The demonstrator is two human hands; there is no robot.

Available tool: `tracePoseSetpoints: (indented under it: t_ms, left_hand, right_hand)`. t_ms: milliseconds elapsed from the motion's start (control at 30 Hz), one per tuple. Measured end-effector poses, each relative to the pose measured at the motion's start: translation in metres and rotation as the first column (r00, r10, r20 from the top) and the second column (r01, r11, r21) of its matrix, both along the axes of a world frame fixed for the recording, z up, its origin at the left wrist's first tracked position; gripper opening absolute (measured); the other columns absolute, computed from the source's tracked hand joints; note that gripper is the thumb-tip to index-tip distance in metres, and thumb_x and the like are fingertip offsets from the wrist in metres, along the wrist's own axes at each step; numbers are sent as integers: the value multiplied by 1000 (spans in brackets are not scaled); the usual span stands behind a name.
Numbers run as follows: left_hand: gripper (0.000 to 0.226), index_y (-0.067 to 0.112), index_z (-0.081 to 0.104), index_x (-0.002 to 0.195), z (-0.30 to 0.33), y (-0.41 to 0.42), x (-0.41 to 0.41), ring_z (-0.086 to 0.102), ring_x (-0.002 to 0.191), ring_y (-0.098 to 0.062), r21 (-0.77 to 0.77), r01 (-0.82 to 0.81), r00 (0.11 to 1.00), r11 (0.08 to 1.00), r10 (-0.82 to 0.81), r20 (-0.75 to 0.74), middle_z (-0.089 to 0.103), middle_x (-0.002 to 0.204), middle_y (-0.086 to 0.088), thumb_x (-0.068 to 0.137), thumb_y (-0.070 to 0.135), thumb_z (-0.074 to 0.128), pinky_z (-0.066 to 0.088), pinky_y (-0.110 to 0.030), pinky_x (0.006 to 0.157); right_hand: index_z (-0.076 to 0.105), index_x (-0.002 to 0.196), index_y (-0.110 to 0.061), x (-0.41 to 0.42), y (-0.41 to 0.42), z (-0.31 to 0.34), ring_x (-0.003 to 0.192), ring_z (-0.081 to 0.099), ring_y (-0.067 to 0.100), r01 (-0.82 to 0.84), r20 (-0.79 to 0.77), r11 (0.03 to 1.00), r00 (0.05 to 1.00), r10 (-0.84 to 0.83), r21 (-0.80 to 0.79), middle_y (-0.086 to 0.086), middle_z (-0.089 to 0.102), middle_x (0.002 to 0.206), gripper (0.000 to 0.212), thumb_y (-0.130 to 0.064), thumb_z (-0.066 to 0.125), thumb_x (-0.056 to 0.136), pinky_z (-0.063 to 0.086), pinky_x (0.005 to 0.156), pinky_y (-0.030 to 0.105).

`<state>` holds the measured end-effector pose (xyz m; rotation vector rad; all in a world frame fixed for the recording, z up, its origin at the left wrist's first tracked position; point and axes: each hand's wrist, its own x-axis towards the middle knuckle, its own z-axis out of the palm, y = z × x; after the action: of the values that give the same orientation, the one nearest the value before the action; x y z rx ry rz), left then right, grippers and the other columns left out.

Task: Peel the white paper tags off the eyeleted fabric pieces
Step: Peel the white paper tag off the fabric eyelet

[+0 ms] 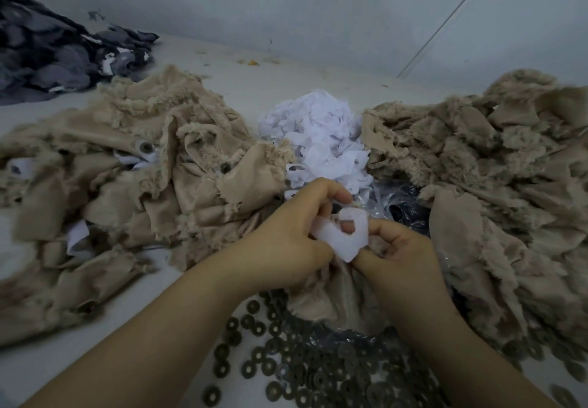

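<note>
Here, at 6 o'clock of the bench [254,83], both hands pinch one tag [342,242]: left hand [286,239] pulling it, right hand [397,248] clamping the fabric [337,299] beneath, likely to steady it. Peeled tags [318,134] pile at 12.

left grip [288,232]: bare, no glove | right grip [402,248]: bare | forearms: sleeveless

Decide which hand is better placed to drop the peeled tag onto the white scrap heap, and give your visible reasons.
Probably the left hand: it pinches the white paper tag and lies nearer the white scrap heap. The right hand grips the beige fabric piece under the tag.
</note>
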<state>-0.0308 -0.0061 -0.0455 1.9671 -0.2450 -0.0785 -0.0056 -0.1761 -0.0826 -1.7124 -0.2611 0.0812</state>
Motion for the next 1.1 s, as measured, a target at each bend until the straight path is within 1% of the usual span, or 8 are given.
tracePoseSetpoints:
  t_ms: [100,167,267,367,633,800,867,1100]
  left_hand:
    - [63,25,54,122,-10,5,-4,43,76,-20,-198,-24,999,980,16,-42,45,94,-5,64,4,50,34,-36,59]
    - [53,17,59,118,-18,7,-5,47,76,-20,-302,-61,998,951,55,-28,50,90,-4,69,-2,53,39,-32,59]
    - [39,8,65,109,-26,12,-4,59,71,-16,-406,-115,991,906,133,17,62,84,-7,80,-18,62,51,-26,63]
    - [34,4,68,99,-30,14,-2,67,64,-20,-506,-187,976,842,218,3,70,82,-14,75,-20,69,55,-26,59]
    - [25,5,74,90,-39,10,-3,73,76,-28,-624,-219,968,750,245,-46,74,91,-19,78,-16,68,60,-30,67]
    - [25,7,76,82,-39,10,-4,73,83,-33,-690,-241,969,683,215,-125,73,93,-20,60,-5,78,61,-33,67]
    - [22,4,75,79,-40,10,-4,74,80,-34,-685,-261,965,680,211,-157,73,89,-23,58,-3,79,60,-30,66]
    - [11,5,77,84,-36,9,-7,70,59,-28,-614,-217,974,758,211,-84,71,72,-22,74,10,75,58,-29,55]
  right_hand:
    - [79,82,-32,-3,3,3,82,70,44,11,0,999,1000,-11,37,9,77,78,19,-31,88,65,57,69,63]
    - [78,80,-37,-4,4,5,82,70,42,20,7,998,1000,-20,54,9,77,78,24,-41,86,58,58,69,61]
    - [78,83,-35,-2,4,3,81,74,29,37,-1,998,999,-37,47,0,78,80,20,-26,88,70,62,73,54]
    - [78,79,-32,1,3,1,80,75,20,51,3,998,999,-52,31,-4,78,81,18,-16,87,74,63,75,48]
    - [77,84,-25,3,1,-2,82,75,12,71,22,997,997,-72,30,-6,79,85,19,-7,80,80,62,80,39]
    - [75,72,-36,5,0,-3,81,73,5,110,45,994,993,-110,-7,-14,77,84,34,-3,78,80,60,81,34]
    - [76,72,-42,5,0,-4,83,73,6,106,44,994,993,-106,-5,-14,77,85,39,-4,79,80,60,83,36]
    - [79,83,-27,4,0,-5,99,73,12,79,24,996,997,-80,30,-8,78,98,26,-1,77,82,58,92,46]
